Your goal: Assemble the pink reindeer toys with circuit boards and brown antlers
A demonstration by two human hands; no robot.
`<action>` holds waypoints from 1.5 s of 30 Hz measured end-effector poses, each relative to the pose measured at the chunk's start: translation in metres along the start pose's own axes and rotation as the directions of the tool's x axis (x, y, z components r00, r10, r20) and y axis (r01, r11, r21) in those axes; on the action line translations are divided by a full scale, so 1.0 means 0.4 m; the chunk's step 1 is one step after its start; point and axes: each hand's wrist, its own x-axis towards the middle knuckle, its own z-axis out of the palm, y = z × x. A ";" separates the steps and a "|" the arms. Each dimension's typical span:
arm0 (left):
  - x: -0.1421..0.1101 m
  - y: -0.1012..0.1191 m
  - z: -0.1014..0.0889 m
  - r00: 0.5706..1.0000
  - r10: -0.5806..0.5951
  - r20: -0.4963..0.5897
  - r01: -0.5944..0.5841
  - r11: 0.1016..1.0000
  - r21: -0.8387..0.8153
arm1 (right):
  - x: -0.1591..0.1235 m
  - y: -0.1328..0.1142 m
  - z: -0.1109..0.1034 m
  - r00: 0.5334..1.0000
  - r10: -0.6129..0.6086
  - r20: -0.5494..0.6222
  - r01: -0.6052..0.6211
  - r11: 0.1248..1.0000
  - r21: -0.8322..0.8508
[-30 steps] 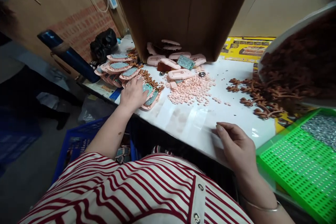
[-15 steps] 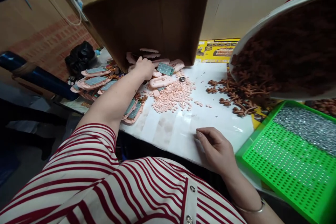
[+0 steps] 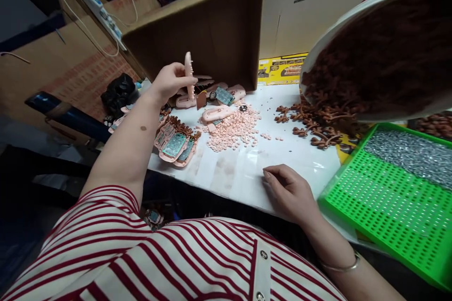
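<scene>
My left hand (image 3: 173, 82) pinches a pink plastic casing half (image 3: 188, 73) upright by its middle, with small pegs along its inner side. Just below it are a small brown square (image 3: 201, 100), thin wires and a round dark part (image 3: 212, 96). More pink casings (image 3: 216, 113) lie beneath, by the mouth of the tipped cardboard box, with a green circuit board (image 3: 224, 96) among them. My right hand (image 3: 291, 193) rests at the table's front edge, thumb and forefinger drawn together; anything between them is too small to make out.
Small pink rings (image 3: 235, 131) are heaped mid-table. Casings with boards (image 3: 173, 145) stack at left. The cardboard box (image 3: 226, 23) stands behind. At right, a tipped white tub (image 3: 328, 37) spills brown branched pieces (image 3: 314, 124) beside a green tray (image 3: 384, 202) of metal screws (image 3: 409, 155).
My left hand has risen from the pile at the box's mouth and moved left, lifting a pink casing half. My right hand stays in place. The camera view has shifted slightly.
</scene>
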 end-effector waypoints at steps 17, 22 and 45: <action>-0.374 0.079 0.212 0.984 0.088 0.154 0.010 0.839 -0.544 | -0.015 -0.029 0.037 0.984 0.117 0.133 -0.169 0.837 0.521; -0.431 0.059 0.262 0.981 0.080 0.177 -0.001 0.911 -0.412 | -0.035 -0.062 0.052 0.962 0.036 0.270 -0.208 0.736 0.644; -0.491 0.040 0.190 0.547 0.756 0.359 -0.826 0.419 0.377 | -0.081 -0.178 -0.031 0.431 -0.898 -0.085 0.698 0.392 -0.599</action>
